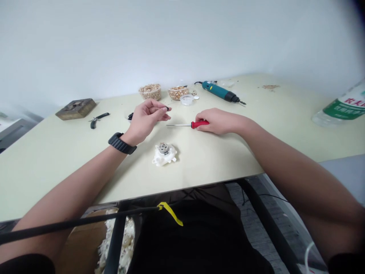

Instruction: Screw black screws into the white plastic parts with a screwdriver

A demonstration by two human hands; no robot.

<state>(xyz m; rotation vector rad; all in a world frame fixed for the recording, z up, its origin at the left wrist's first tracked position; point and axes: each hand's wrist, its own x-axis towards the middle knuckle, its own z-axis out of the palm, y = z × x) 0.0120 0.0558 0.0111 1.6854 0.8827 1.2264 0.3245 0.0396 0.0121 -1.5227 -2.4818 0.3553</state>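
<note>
My left hand (pixel 148 118), with a black watch on its wrist, pinches a small black piece (pixel 167 109) between thumb and fingertips above the table. To its right, my right hand (pixel 213 121) holds a screwdriver (pixel 199 124) by its red handle, the metal shaft pointing left. A white plastic housing (pixel 165 156) with a round metal motor (pixel 164 148) on top rests on the table below and between my hands. Small black parts (pixel 130 116) show partly behind my left hand.
Two tubs of small parts (pixel 149 92) (pixel 178 93) and a small clear lid (pixel 187 99) stand at the back. A teal power tool (pixel 218 91) lies right of them. Pliers (pixel 97 120) and a dark block (pixel 75 109) are left; a bottle (pixel 342 106) is far right.
</note>
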